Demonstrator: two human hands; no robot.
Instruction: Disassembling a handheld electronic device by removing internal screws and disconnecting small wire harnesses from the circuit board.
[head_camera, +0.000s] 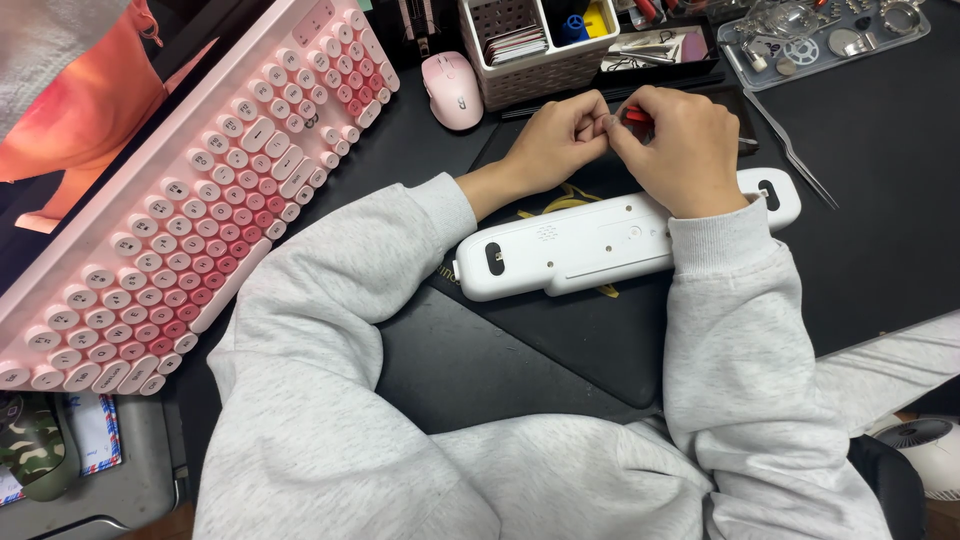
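While both hands meet above the middle of the black mat (560, 340), the left hand (556, 140) is curled into a loose fist with its fingertips pinched toward the right, and the right hand (680, 145) is closed around a small red-handled tool (636, 114), only a sliver of which shows between the knuckles. What the left fingertips pinch is too small to tell. Just in front of the hands, nearer the person, a long white device casing (580, 245) lies flat on the mat, its underside up; the right wrist and grey sleeve (740, 340) cross its right part. A pink keyboard (190, 210) runs slantwise along the left edge of the desk, and a pink mouse (452, 90) sits near the far edge beside a white basket (530, 60). Thin metal tweezers (795, 150) lie toward the far right corner, below a clear parts tray (820, 35).
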